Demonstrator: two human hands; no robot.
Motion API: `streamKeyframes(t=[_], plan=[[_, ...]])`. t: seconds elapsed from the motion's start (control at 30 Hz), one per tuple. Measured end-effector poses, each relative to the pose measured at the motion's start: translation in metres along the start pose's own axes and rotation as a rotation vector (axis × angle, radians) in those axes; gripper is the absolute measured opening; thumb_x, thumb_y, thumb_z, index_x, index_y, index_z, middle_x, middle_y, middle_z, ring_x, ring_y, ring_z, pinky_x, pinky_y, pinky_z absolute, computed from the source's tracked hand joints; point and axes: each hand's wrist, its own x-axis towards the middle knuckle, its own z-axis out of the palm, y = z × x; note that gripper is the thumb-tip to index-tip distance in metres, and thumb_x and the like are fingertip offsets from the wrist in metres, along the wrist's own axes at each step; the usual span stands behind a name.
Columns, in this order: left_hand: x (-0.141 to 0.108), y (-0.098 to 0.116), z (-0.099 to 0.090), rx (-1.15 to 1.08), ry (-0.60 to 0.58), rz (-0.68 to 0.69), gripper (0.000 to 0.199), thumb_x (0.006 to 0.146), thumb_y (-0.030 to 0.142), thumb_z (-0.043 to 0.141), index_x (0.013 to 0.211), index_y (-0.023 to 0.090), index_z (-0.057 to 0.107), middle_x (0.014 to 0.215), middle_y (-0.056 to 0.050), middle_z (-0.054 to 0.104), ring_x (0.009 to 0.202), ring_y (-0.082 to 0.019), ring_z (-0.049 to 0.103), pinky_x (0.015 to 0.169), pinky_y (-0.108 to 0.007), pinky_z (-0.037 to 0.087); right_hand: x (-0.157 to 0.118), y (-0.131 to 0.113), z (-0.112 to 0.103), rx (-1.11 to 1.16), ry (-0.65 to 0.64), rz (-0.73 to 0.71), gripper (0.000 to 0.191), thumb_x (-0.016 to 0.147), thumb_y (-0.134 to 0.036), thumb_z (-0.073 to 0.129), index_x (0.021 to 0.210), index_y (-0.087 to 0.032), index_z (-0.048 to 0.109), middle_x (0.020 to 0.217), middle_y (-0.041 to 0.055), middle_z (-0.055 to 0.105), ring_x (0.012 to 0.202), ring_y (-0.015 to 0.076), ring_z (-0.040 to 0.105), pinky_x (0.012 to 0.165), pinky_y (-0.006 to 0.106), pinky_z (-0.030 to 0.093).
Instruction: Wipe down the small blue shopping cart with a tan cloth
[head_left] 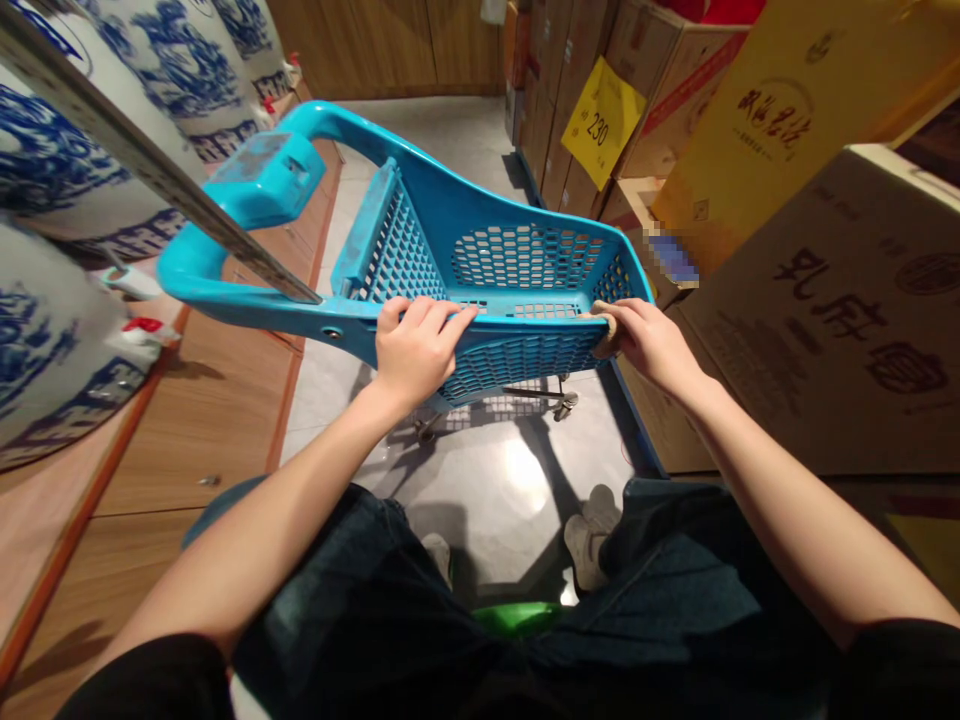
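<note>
A blue plastic shopping cart [416, 145] stands side-on in front of me, and its basket looks bare inside. My left hand [417, 345] has its fingers hooked over the near rim, close to the handle end. At the other end of that rim, my right hand [651, 335] pinches a tan cloth [604, 330], which is folded over the edge and pressed against it. The cloth is partly hidden by my fingers. A metal pole [161, 170] slants up from the cart's rim near the handle.
Large blue-and-white jars [184, 75] stand on wooden cabinets [199, 410] at left. Stacked cartons [847, 330] line the right side, with a yellow price sign [604, 122] and a yellow box [795, 110]. Something green [521, 618] shows between my legs.
</note>
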Motion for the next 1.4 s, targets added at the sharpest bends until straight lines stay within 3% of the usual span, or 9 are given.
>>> streamKeyframes(t=[0.1, 0.33, 0.47, 0.6, 0.8, 0.97, 1.1, 1.2, 1.4], plan=[[0.000, -0.001, -0.002, 0.039, 0.023, 0.037, 0.042, 0.102, 0.016, 0.044, 0.132, 0.026, 0.070, 0.111, -0.007, 0.080, 0.100, -0.025, 0.068, 0.095, -0.046, 0.039, 0.004, -0.008, 0.000, 0.072, 0.009, -0.067, 0.044, 0.099, -0.020, 0.044, 0.139, -0.020, 0.063, 0.139, 0.0142, 0.066, 0.124, 0.0296, 0.063, 0.102, 0.043, 0.052], [0.004, 0.004, 0.001, 0.034, 0.046, 0.051, 0.040, 0.103, 0.016, 0.044, 0.131, 0.025, 0.071, 0.112, -0.007, 0.080, 0.101, -0.026, 0.068, 0.094, -0.045, 0.040, 0.013, 0.011, -0.007, -0.224, -0.136, 0.173, 0.025, 0.091, -0.017, 0.051, 0.103, -0.017, 0.074, 0.100, 0.0149, 0.072, 0.091, 0.0292, 0.066, 0.078, 0.038, 0.051], [0.004, 0.011, 0.005, -0.041, 0.023, -0.012, 0.041, 0.102, 0.015, 0.046, 0.133, 0.023, 0.071, 0.114, -0.011, 0.079, 0.103, -0.029, 0.069, 0.097, -0.048, 0.040, 0.018, -0.023, 0.004, -0.043, -0.018, 0.015, 0.041, 0.098, -0.018, 0.041, 0.129, -0.016, 0.067, 0.123, 0.0165, 0.070, 0.111, 0.0305, 0.064, 0.096, 0.043, 0.052], [0.004, 0.013, 0.005, -0.098, 0.002, -0.040, 0.041, 0.103, 0.017, 0.046, 0.136, 0.024, 0.069, 0.117, -0.011, 0.079, 0.105, -0.029, 0.069, 0.102, -0.050, 0.038, 0.024, -0.047, 0.005, 0.070, -0.026, -0.097, 0.045, 0.102, -0.020, 0.039, 0.142, -0.021, 0.060, 0.141, 0.0124, 0.064, 0.127, 0.0283, 0.059, 0.103, 0.042, 0.050], [0.005, 0.009, -0.005, -0.129, -0.011, 0.057, 0.040, 0.103, 0.019, 0.047, 0.137, 0.024, 0.069, 0.130, -0.011, 0.075, 0.116, -0.027, 0.069, 0.106, -0.049, 0.041, 0.029, -0.003, -0.005, -0.150, -0.135, 0.120, 0.031, 0.090, -0.015, 0.050, 0.109, -0.020, 0.074, 0.106, 0.0124, 0.071, 0.098, 0.0279, 0.064, 0.076, 0.036, 0.049], [0.005, 0.007, -0.019, -0.198, 0.032, 0.141, 0.037, 0.101, 0.021, 0.050, 0.131, 0.030, 0.071, 0.129, -0.005, 0.075, 0.127, -0.025, 0.064, 0.121, -0.057, 0.035, 0.032, 0.021, -0.009, -0.191, -0.134, 0.225, 0.027, 0.088, -0.013, 0.051, 0.101, -0.019, 0.073, 0.106, 0.0136, 0.071, 0.095, 0.0267, 0.062, 0.070, 0.034, 0.044], [0.005, 0.010, -0.027, -0.168, 0.097, -0.017, 0.037, 0.096, 0.023, 0.055, 0.129, 0.030, 0.071, 0.130, -0.007, 0.074, 0.133, -0.031, 0.059, 0.125, -0.068, 0.026, 0.034, 0.029, -0.005, -0.195, -0.053, 0.252, 0.034, 0.088, -0.013, 0.047, 0.108, -0.017, 0.074, 0.113, 0.0167, 0.071, 0.100, 0.0299, 0.063, 0.079, 0.038, 0.049], [0.008, 0.010, -0.024, -0.100, 0.088, -0.152, 0.039, 0.095, 0.023, 0.055, 0.131, 0.024, 0.071, 0.124, -0.012, 0.074, 0.127, -0.034, 0.061, 0.123, -0.070, 0.028, 0.036, 0.012, 0.007, -0.126, 0.041, 0.201, 0.038, 0.092, -0.016, 0.043, 0.115, -0.015, 0.073, 0.119, 0.0174, 0.071, 0.109, 0.0313, 0.064, 0.092, 0.042, 0.053], [0.011, 0.001, -0.019, -0.026, 0.044, -0.135, 0.034, 0.102, 0.025, 0.047, 0.125, 0.023, 0.073, 0.112, -0.009, 0.076, 0.108, -0.028, 0.066, 0.113, -0.054, 0.041, 0.042, -0.057, 0.024, 0.096, 0.115, 0.018, 0.039, 0.104, -0.027, 0.038, 0.135, -0.026, 0.063, 0.140, 0.0095, 0.065, 0.129, 0.0273, 0.059, 0.107, 0.043, 0.052]])
